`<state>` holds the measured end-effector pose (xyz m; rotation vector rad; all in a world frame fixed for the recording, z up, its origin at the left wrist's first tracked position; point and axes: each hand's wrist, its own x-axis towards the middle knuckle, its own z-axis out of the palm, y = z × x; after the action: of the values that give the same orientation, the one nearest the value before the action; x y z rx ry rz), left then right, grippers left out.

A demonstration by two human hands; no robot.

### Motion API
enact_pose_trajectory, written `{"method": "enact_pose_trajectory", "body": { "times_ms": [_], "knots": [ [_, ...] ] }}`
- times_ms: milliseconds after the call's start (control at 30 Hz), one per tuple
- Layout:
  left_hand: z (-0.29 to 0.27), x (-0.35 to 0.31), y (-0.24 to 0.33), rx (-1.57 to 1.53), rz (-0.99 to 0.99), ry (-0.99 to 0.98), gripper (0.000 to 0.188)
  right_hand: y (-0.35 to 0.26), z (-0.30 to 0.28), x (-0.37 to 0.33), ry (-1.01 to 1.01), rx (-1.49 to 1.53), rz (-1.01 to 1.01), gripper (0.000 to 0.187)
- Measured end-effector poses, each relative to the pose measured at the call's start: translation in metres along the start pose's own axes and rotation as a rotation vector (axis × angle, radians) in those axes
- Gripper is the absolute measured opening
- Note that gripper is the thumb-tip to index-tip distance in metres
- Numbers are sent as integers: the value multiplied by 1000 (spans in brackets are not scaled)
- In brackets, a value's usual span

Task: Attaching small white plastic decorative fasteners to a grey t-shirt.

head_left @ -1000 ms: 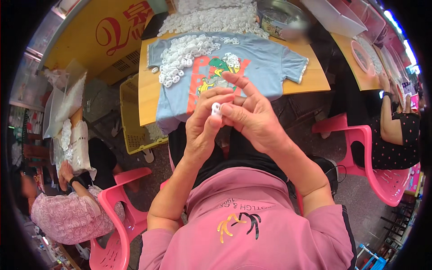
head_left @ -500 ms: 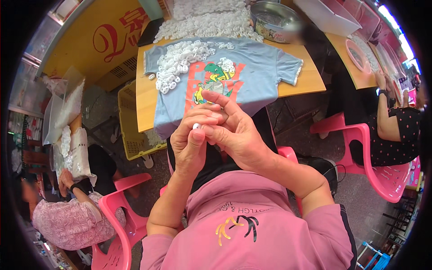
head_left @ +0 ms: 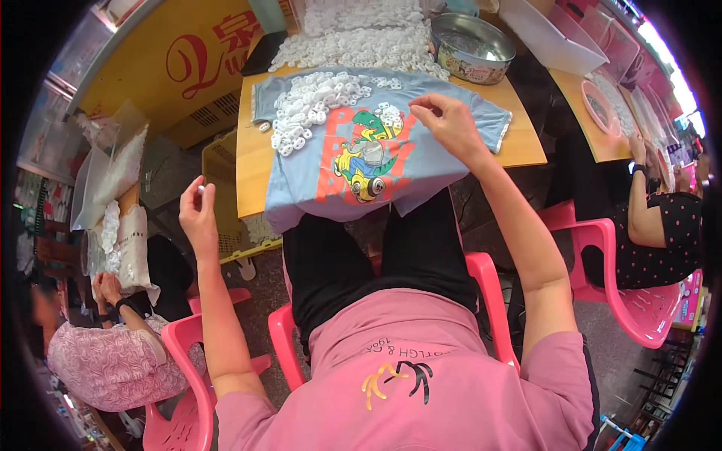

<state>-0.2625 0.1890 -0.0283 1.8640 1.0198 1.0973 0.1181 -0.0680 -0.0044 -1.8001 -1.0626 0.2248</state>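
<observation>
My left hand [head_left: 198, 218] is raised off the table's left side, above the yellow crate. A small white plastic piece [head_left: 201, 189] is pinched between its thumb and forefinger. Over the right part of a grey-blue T-shirt [head_left: 444, 161], my right hand [head_left: 450, 129] hangs with thumb and forefinger slightly apart; I see nothing between them. Just left of those fingertips lies a small cluster of white pieces [head_left: 390, 115] on the shirt's dinosaur print. A larger heap of similar two-holed white pieces [head_left: 312, 105] covers the shirt's upper left.
The shirt drapes over a wooden table [head_left: 252, 169]. Behind it are a mass of white pieces [head_left: 353, 46] and a round metal tin [head_left: 474, 49]. A yellow crate [head_left: 214, 169] stands below left. Co-workers sit on pink chairs [head_left: 632, 301] at both sides.
My hands were together above my lap, with a white piece at the left fingertips. They have parted: the left went left with the piece, the right forward over the shirt.
</observation>
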Motion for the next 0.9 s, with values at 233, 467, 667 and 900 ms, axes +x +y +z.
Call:
{"method": "enact_pose_trajectory", "body": {
  "times_ms": [233, 467, 667, 900],
  "knots": [
    [17, -8, -2, 228, 29, 101, 48, -3, 28, 50, -121, -429, -67, 23],
    [54, -42, 87, 175, 404, 1, 36, -13, 34, 66, -282, -844, -229, 19],
    [105, -71, 130, -98, 444, -243, 24, -16, 26, 51, -84, -392, -295, 20],
    [162, -104, 148, -367, 166, -385, 15, -62, 36, -45, -174, 638, 168, 21]
  ]
}}
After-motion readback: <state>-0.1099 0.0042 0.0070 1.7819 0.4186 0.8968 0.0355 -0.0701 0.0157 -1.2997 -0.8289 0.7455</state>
